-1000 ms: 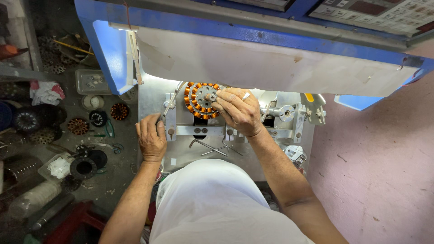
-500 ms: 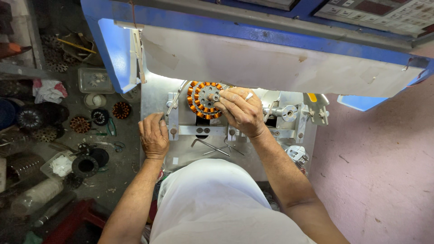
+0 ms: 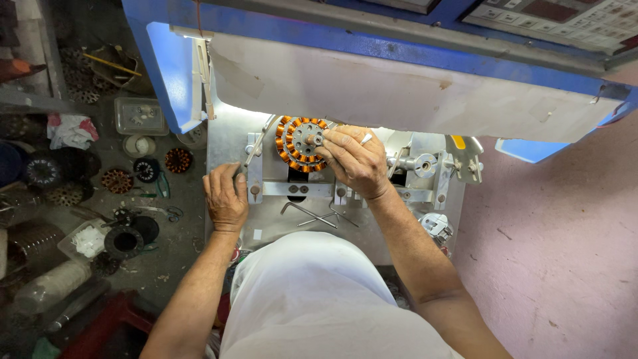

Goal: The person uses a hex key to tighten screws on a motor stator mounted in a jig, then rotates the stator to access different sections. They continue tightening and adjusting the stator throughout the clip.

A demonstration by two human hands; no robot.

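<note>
A round stator with orange copper windings sits upright on the silver winding machine under a blue and white hood. My right hand grips the stator's right side, with fingertips on its grey metal hub. My left hand rests on the machine's left end, closed around a thin metal lever that runs up toward the stator.
Two hex keys lie on the machine plate below the stator. On the dark floor at left lie several other stators, a clear plastic box, rags and black round parts. Pink floor lies at right.
The view has shifted slightly. Both hands hold the same places; my right hand's fingers have shifted a little on the stator.
</note>
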